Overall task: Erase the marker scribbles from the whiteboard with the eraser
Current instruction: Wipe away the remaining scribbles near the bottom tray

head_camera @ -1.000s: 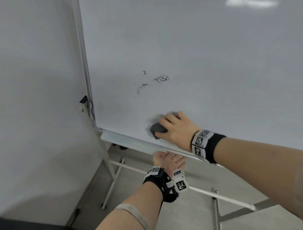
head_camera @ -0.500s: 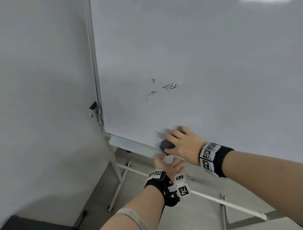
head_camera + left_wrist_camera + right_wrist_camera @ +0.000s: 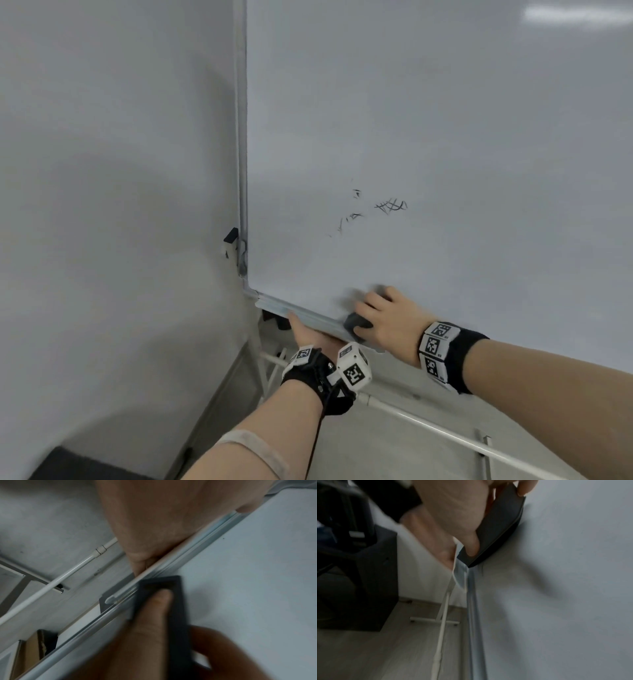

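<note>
The whiteboard carries small black scribbles low on its left side, with fainter marks beside them. My right hand grips the dark eraser and presses it flat on the board at the bottom edge, just above the marker tray. In the right wrist view the eraser sits between thumb and fingers. My left hand reaches under the tray and grips it, its thumb on top in the left wrist view; there the eraser lies next to the tray.
A grey wall stands close on the left of the board's frame, where a black clamp sticks out. The stand's white crossbar runs below the tray. A black box sits on the floor.
My right hand slid the eraser down to the board's bottom edge, and the marks near it are gone. My left hand rose and took hold of the tray.
</note>
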Demonstrator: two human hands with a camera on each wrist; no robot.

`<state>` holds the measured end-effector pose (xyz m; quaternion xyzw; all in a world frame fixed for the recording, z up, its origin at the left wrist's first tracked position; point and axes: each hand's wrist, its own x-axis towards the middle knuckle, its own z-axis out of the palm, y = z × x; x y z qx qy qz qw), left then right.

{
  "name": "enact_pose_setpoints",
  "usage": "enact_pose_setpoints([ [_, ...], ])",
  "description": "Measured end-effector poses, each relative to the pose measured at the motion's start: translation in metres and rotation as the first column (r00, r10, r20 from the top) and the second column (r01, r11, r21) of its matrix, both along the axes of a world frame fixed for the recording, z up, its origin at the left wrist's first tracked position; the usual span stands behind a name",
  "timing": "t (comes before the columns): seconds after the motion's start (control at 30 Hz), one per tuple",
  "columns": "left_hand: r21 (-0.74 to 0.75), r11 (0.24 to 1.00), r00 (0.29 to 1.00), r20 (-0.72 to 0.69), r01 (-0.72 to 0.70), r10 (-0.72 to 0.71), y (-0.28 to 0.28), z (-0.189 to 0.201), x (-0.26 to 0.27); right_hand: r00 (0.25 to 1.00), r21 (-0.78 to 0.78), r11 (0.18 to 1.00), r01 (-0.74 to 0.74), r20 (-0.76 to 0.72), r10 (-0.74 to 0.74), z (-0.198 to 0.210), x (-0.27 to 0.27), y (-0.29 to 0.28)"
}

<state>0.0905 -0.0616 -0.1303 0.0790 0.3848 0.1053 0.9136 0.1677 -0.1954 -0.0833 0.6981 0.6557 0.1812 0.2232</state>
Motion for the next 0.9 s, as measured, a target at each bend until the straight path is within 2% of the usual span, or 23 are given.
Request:
enact_pose_setpoints([
  [0.07, -0.032, 0.999, 0.999, -0.029, 0.037, -0.038, 0.003, -0.001, -0.004, 1.0, -0.097, 0.995, 0.015, -0.004, -0.015, -0.009, 0.001, -0.009],
  [0.13, -0.031, 0.999, 0.998, -0.038, 0.041, -0.042, 0.003, -0.002, -0.007, 1.0, -0.108, 0.994, -0.016, 0.022, 0.018, -0.004, 0.004, -0.007],
  [0.23, 0.001, 1.0, 0.998, -0.054, 0.031, -0.031, 0.006, -0.011, -0.004, 0.998, -0.008, 0.999, -0.048, 0.04, 0.048, 0.011, 0.009, 0.004],
  [0.3, 0.008, 1.0, 0.996, -0.09, -0.024, 0.025, 0.007, -0.006, -0.004, 0.999, 0.077, 0.996, -0.04, 0.03, 0.038, 0.024, 0.013, 0.012],
  [0.37, -0.005, 0.999, 0.994, -0.099, -0.039, 0.038, 0.007, -0.004, -0.004, 0.999, 0.094, 0.995, -0.027, 0.023, 0.025, 0.033, 0.013, 0.019],
  [0.5, -0.04, 0.999, 0.996, -0.088, -0.019, 0.016, 0.004, -0.007, -0.003, 0.999, -0.016, 1.0, -0.026, 0.025, 0.026, 0.021, 0.007, 0.015],
  [0.57, -0.06, 0.998, 0.996, -0.094, -0.01, 0.004, 0.003, -0.008, -0.004, 1.0, -0.111, 0.993, -0.025, 0.016, 0.027, 0.01, 0.008, -0.003],
  [0.7, -0.03, 0.999, 0.991, -0.134, -0.016, 0.012, 0.005, -0.006, -0.007, 1.0, -0.196, 0.98, -0.026, -0.009, 0.025, 0.005, 0.015, -0.044],
  [0.8, -0.021, 0.999, 0.992, -0.119, -0.033, 0.03, 0.0, -0.003, -0.008, 1.0, -0.205, 0.979, 0.002, -0.008, -0.004, 0.004, 0.012, -0.039],
  [0.9, -0.013, 1.0, 0.998, -0.066, -0.015, 0.014, -0.004, -0.008, -0.009, 1.0, -0.107, 0.994, 0.011, -0.017, -0.013, -0.001, -0.002, -0.002],
])
